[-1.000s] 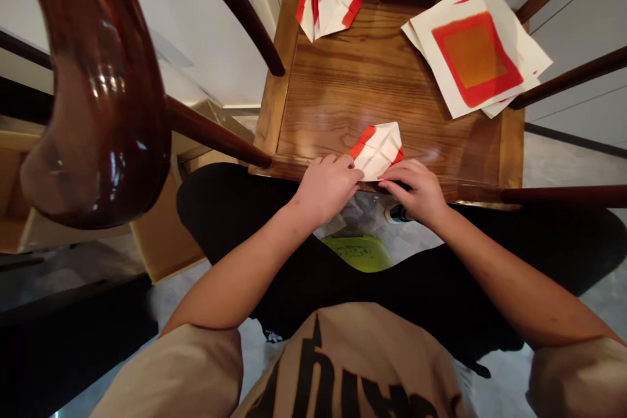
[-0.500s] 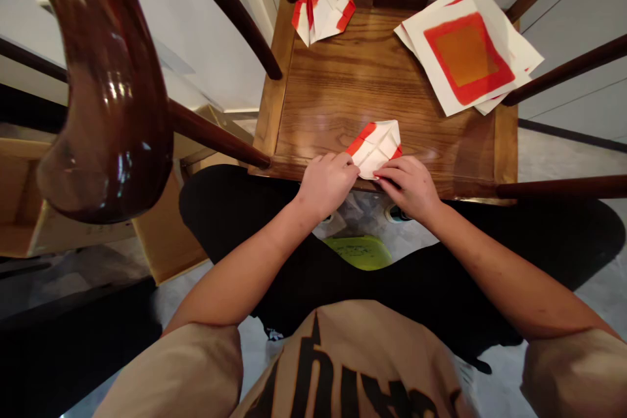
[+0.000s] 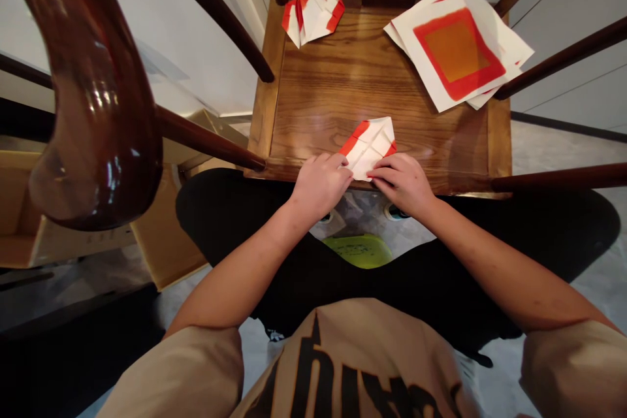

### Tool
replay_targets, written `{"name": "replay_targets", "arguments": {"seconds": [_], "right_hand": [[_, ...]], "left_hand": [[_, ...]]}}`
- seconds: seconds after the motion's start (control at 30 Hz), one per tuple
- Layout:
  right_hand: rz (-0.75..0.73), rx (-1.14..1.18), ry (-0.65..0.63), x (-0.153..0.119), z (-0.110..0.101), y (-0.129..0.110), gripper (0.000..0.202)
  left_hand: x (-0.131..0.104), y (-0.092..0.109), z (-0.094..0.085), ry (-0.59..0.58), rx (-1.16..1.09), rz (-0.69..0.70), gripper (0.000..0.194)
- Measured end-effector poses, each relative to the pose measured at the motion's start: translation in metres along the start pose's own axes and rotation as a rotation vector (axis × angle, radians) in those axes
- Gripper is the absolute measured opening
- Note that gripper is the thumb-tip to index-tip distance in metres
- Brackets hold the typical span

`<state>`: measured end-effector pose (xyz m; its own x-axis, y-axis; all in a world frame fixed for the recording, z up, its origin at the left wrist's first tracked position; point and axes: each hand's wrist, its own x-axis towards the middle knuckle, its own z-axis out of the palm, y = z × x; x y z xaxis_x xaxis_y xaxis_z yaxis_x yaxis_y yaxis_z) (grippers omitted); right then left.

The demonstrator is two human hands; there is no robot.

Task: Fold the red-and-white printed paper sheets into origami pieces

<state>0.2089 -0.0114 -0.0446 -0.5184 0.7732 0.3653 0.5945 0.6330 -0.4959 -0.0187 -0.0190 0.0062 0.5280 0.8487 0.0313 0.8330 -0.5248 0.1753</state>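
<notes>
A small folded paper, white with red edges and several creases, lies at the front edge of the wooden chair seat. My left hand pinches its near left edge between thumb and fingers. On the near right edge, my right hand has its thumb and fingertips closed on the same paper. The fingertips partly cover both lower corners. Toward the back left of the seat rests another folded red-and-white paper piece, with one flap standing up.
A stack of white sheets with red and orange squares lies at the seat's back right. The curved, glossy armrest rises at left, and chair rails flank the seat. Cardboard boxes and a green object are on the floor.
The whole view has shifted slightly, so the seat and papers appear a little further left. Both hands keep their hold on the folded paper, with only slight finger movement.
</notes>
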Motion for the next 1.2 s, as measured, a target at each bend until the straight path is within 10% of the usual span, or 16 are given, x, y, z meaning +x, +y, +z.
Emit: {"name": "replay_targets", "arguments": {"seconds": [1.2], "right_hand": [[-0.169,-0.021,-0.086,-0.008,-0.004,0.003,0.018]], "left_hand": [[-0.014,0.008,-0.016,-0.141,-0.033,0.018,0.034]]}}
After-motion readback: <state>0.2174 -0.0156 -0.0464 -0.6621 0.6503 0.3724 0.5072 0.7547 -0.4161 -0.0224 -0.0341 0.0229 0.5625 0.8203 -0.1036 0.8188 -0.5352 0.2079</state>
